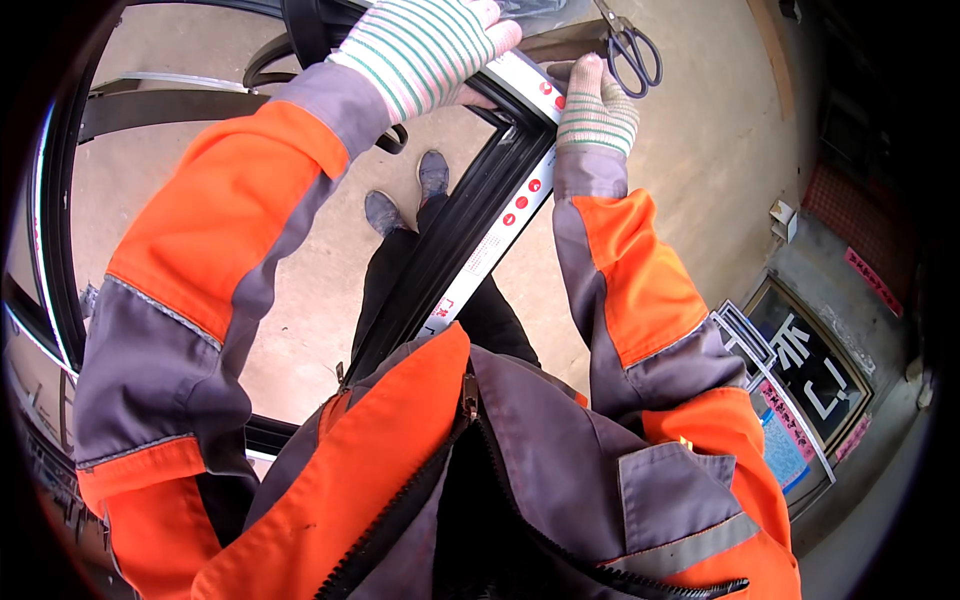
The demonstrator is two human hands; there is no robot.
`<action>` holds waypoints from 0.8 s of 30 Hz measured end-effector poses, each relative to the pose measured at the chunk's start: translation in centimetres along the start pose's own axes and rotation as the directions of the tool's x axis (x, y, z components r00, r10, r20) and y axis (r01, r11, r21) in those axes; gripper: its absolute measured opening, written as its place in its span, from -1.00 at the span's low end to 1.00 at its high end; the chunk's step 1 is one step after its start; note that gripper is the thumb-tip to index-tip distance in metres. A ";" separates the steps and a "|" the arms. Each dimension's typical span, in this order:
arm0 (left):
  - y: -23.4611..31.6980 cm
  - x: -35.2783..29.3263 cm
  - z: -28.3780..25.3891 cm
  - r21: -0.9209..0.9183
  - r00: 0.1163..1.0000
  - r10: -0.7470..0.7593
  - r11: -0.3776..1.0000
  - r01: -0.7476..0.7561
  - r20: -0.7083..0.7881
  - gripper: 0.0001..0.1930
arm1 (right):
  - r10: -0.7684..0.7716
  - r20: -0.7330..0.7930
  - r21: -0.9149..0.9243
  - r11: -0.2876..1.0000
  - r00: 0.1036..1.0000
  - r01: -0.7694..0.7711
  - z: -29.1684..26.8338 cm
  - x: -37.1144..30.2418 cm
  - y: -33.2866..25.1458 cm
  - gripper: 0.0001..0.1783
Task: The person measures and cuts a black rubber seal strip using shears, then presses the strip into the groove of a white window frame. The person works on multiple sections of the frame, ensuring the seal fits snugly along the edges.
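Observation:
A black window frame point(468, 210) with white printed protective film on its outer face slants up from my waist to a corner before me. My left hand point(415, 50), in a white glove with green stripes, is closed over the frame's upper bar near that corner. On the corner's other side is my right hand point(598, 108), in a matching glove. Its thumb and fingers are pinched together against the frame's outer edge; what they hold is hidden. Scissors point(630, 60) with dark handles lie just beyond the right hand, apart from its fingers.
A black flexible strip point(165, 113) loops across the far left. More dark frame bars point(60, 230) stand along the left side. Clear plastic wrap point(535, 12) shows at the top. Framed signs point(800, 360) lean at the right. My shoes point(405, 197) stand on the concrete floor point(300, 330).

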State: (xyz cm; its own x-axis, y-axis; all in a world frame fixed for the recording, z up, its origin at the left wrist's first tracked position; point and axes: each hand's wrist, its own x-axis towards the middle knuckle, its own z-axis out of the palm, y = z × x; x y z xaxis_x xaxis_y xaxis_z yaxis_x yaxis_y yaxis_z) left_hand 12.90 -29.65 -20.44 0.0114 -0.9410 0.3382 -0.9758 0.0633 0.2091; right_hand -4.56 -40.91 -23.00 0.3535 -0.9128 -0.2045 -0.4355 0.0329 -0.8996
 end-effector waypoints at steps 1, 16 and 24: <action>0.1 0.0 -0.3 0.005 1.000 0.015 1.000 -0.015 -0.020 -0.91 | -0.008 -0.001 0.010 1.000 1.000 0.008 0.0 0.0 0.0 -0.47; 2.6 1.0 1.5 0.043 0.962 -0.092 0.996 0.084 0.257 -0.35 | 0.035 0.067 0.047 0.998 0.997 -0.039 0.4 -0.4 0.2 -0.56; -2.8 -2.5 -0.4 0.176 0.994 -0.110 0.979 0.105 0.020 -0.18 | -0.007 0.082 -0.042 0.999 0.997 0.010 0.1 -0.5 -0.2 -0.56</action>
State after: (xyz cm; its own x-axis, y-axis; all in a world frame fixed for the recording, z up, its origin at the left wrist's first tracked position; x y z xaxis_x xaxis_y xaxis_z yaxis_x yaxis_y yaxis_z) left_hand 15.67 -27.35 -21.46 0.1146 -0.9488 0.2944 -0.9923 -0.0954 0.0788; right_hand -4.61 -40.41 -22.74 0.4230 -0.8766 -0.2295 -0.4660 0.0069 -0.8848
